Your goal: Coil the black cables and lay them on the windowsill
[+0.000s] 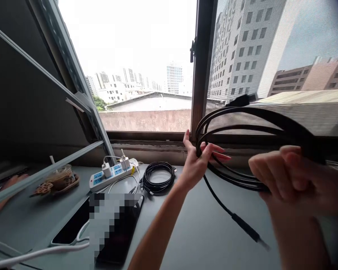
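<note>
A coil of black cable [281, 120] hangs in the air between both hands, in front of the window. My left hand [195, 165] has the coil's left side between thumb and fingers, with some fingers stretched out. At the right, my right hand [287, 176] is closed round the coil's other side; it is partly blurred. One black plug end [242, 100] sticks up above the loops. The other cable end [246, 227] dangles below them, over the desk, its metal tip blurred.
A second coiled black cable [159, 179] lies on the grey desk [214, 245]. Beside it are a white power strip [115, 173] with plugs and two dark flat devices, partly pixelated. A lidded cup [62, 176] stands left behind a metal frame [81, 101]. Another person's arm [2, 198] shows far left.
</note>
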`<state>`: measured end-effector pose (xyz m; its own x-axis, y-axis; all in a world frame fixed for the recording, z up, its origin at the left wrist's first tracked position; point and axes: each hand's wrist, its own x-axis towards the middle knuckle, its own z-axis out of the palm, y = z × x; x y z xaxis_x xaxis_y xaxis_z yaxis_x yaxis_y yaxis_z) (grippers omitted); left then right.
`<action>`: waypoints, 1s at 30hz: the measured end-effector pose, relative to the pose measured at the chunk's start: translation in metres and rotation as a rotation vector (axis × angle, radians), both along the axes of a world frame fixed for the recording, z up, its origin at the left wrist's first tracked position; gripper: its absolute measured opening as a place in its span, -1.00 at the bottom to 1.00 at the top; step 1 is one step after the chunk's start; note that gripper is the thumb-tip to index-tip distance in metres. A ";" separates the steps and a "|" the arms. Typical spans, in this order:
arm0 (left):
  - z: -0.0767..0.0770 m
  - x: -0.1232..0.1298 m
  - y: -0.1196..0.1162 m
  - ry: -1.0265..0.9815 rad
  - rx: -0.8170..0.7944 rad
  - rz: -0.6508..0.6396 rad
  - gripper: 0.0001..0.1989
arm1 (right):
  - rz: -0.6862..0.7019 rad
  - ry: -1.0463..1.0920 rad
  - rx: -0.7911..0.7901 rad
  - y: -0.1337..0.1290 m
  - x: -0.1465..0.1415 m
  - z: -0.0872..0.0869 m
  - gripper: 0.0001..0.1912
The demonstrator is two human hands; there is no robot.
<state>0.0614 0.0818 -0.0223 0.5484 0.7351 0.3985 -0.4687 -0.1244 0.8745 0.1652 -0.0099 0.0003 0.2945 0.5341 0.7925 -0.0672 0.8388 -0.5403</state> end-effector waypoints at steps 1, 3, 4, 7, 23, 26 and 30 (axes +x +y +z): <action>0.002 -0.002 0.000 -0.058 0.050 0.042 -0.10 | 0.020 0.066 -0.011 0.006 0.001 0.001 -0.43; 0.005 -0.006 0.001 -0.117 0.140 0.133 -0.14 | 0.055 0.138 -0.079 0.021 0.003 0.002 -0.46; 0.007 -0.009 0.003 -0.125 0.162 0.188 -0.17 | 0.047 0.157 -0.134 0.028 0.005 0.001 -0.48; 0.010 -0.018 0.007 -0.105 0.236 0.379 -0.20 | -0.167 0.095 -0.298 0.043 0.011 -0.003 -0.69; 0.033 -0.052 0.004 0.179 0.216 0.197 -0.16 | -0.561 -0.506 0.011 0.037 0.006 -0.005 -0.71; 0.031 -0.048 0.000 0.243 0.292 0.314 -0.13 | -0.536 -0.522 -0.007 0.037 0.005 -0.005 -0.77; 0.025 -0.042 -0.004 0.288 0.464 0.445 -0.31 | -0.509 -0.604 -0.054 0.036 0.002 -0.005 -0.80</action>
